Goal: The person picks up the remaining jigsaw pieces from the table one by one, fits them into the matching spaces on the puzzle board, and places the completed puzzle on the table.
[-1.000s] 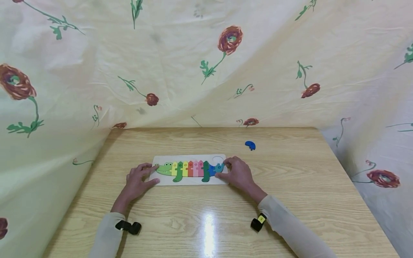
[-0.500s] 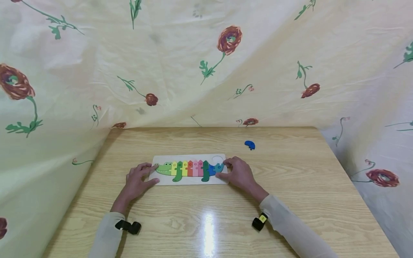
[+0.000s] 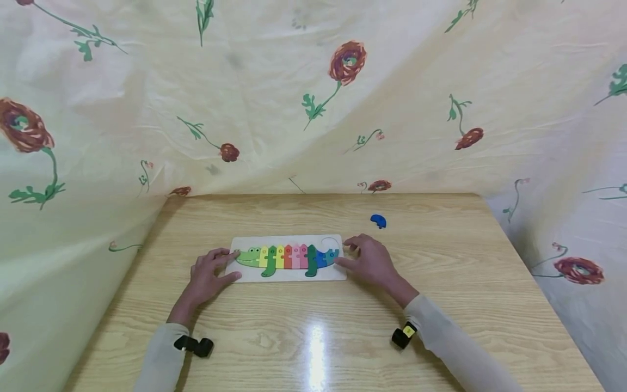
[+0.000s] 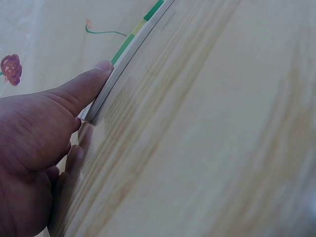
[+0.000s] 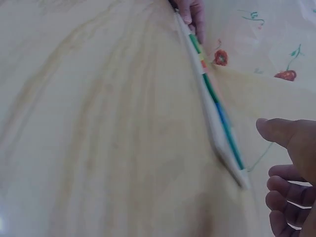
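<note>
A white board [image 3: 289, 276] with a crocodile jigsaw [image 3: 296, 256] of coloured pieces lies flat on the table. The left hand [image 3: 207, 276] rests at the board's left end; its straight thumb lies on the board near the corner in the left wrist view. At the right end is the right hand [image 3: 369, 261], holding nothing. A gap shows between its thumb and the board in the right wrist view, with the other fingers loosely curled. The upper right of the board shows a bare curved outline. A loose blue curved piece [image 3: 378, 220] lies farther back.
The wooden table [image 3: 264, 337] reaches toward a flower-printed cloth [image 3: 274, 98] hanging behind and at both sides. Black wrist cameras [image 3: 194, 345] sit on both forearms. A bright reflection lies on the table's front middle.
The right hand has drawn slightly right, off the teal piece at the tail, and its fingers have loosened. The left hand and the board stay in place.
</note>
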A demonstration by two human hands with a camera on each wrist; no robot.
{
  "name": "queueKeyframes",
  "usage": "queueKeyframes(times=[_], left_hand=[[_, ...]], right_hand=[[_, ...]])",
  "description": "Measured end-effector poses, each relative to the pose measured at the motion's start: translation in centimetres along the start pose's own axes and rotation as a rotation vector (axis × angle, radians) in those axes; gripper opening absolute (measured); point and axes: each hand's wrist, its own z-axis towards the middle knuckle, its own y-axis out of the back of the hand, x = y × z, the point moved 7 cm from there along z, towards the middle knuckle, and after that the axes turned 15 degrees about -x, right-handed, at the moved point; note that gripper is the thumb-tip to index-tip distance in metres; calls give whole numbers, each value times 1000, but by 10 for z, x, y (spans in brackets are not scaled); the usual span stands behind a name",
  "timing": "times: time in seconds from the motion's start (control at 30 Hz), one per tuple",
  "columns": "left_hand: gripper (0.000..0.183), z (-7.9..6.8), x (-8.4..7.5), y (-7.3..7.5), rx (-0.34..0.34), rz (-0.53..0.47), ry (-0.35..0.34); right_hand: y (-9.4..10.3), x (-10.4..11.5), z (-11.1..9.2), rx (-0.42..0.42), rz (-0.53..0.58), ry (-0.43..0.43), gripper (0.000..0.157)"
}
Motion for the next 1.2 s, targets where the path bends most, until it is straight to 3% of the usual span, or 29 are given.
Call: queueKeyframes(times=[0.4,0.73,0.93,1.2], left_hand=[[64,-2,0,-2,-3,5,-8],[64,-5,0,-2,-8,7,-7],[63,-5,0,-2,-13,4,-13],[63,-6,-1,-1,-11,0,-12]], right_hand=[[41,8,9,-47,1,166,53],[64,-7,21,-87,44,296,54],[76,-17,32,-106,96,420,53],[85,-41,49,-73,110,406,54]])
